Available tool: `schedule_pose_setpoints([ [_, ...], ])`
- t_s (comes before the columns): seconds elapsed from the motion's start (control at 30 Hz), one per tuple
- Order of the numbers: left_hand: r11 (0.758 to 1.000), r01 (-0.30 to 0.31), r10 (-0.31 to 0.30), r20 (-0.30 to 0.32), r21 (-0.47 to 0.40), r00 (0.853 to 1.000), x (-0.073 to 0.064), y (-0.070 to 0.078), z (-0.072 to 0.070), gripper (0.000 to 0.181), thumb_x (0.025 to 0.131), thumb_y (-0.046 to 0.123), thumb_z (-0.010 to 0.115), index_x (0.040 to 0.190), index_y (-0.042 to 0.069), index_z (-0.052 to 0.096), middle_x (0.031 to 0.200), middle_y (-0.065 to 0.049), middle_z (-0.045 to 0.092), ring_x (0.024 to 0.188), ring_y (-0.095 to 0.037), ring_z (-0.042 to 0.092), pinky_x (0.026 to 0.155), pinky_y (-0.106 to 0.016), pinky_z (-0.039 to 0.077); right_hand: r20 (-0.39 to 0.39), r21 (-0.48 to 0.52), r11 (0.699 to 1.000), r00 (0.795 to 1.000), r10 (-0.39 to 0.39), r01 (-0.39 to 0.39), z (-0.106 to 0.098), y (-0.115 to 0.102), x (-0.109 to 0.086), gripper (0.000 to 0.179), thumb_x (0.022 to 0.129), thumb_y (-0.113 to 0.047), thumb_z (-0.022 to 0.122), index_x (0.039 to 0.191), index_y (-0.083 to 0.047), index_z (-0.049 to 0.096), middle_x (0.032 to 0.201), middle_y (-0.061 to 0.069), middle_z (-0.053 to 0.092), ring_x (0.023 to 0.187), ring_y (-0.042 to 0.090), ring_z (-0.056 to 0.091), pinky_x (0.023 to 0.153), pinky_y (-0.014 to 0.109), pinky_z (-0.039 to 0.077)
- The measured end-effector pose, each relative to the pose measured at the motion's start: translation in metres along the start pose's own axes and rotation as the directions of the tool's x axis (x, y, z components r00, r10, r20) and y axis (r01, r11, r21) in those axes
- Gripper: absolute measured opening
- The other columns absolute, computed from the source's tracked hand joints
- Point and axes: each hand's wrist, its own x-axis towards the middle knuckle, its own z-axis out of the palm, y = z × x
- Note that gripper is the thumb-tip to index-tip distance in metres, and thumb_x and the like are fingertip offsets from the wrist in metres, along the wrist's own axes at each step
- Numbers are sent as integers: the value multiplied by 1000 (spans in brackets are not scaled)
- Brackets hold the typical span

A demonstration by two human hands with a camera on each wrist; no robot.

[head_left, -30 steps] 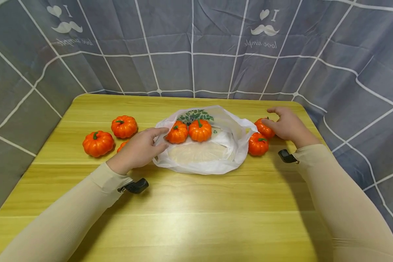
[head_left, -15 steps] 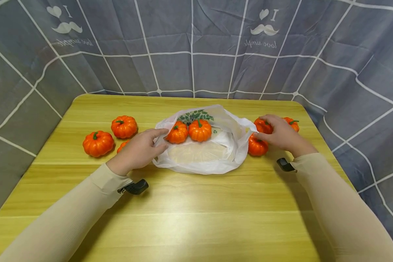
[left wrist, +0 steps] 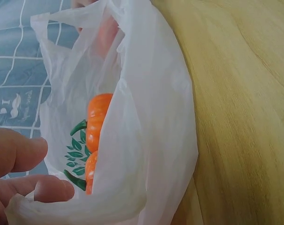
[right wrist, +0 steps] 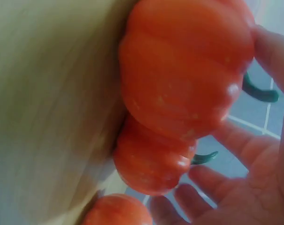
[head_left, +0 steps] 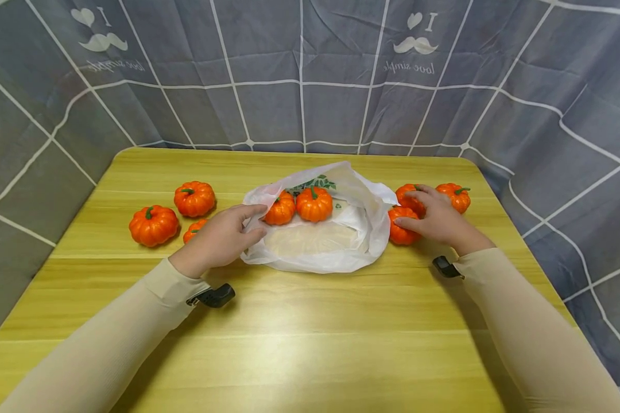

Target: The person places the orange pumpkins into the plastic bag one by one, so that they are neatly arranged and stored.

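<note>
An open white plastic bag [head_left: 310, 261] lies mid-table with two small orange pumpkins [head_left: 314, 204] inside. At its left rim is my left hand [head_left: 219, 235]; the index finger reaches over the edge, with thumb and fingers apart. In the left wrist view, the bag's film [left wrist: 127, 187] overlaps part of a finger [left wrist: 52, 190]. To the bag's right, my right hand [head_left: 439, 221] holds the front pumpkin [head_left: 402, 232] between thumb and fingers. Behind it sits another pumpkin [head_left: 407, 192], partly covered by the fingers. A third pumpkin [head_left: 456, 198] rests beyond the hand.
Two pumpkins [head_left: 153, 226] stand at the table's left, and a third one [head_left: 192, 230] is partly hidden by the left hand. A grey curtain [head_left: 268, 115] with white lines surrounds the back and sides of the wooden table [head_left: 310, 344].
My right hand has come from the back pumpkins toward the front one, left and nearer, uncovering the far-right pumpkin. My left hand stays at the bag; its back rim has lifted slightly.
</note>
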Motion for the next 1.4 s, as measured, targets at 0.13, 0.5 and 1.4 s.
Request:
schedule_pose_setpoints([
  [0.13, 1000, -3, 3, 2, 9, 1000, 0, 0, 1, 56, 104, 27, 63, 155, 5, 52, 158, -13, 54, 108, -30, 56, 89, -42, 46, -16, 3, 1000, 1000, 3, -3, 3, -1, -2, 76, 97, -48, 73, 154, -4, 48, 172, 31, 13, 154, 61, 7, 118, 79, 20],
  [0.5, 1000, 1, -1, 8, 8, 1000, -1, 0, 2, 56, 104, 27, 63, 155, 6, 52, 158, -14, 54, 99, -30, 57, 82, -40, 46, -97, -33, 999, 995, -33, 30, 12, -8, -4, 77, 92, -45, 81, 152, -8, 51, 166, 28, 26, 150, 56, 14, 116, 72, 27],
  [1.4, 1000, 8, -8, 6, 4, 1000, -2, 3, 1, 56, 103, 26, 65, 154, 7, 53, 93, -11, 63, 66, -21, 44, 62, -34, 42, 72, -142, 979, 988, -134, 143, 14, -13, -8, 77, 86, -25, 86, 151, -2, 52, 155, 28, 48, 140, 52, 37, 120, 64, 31],
])
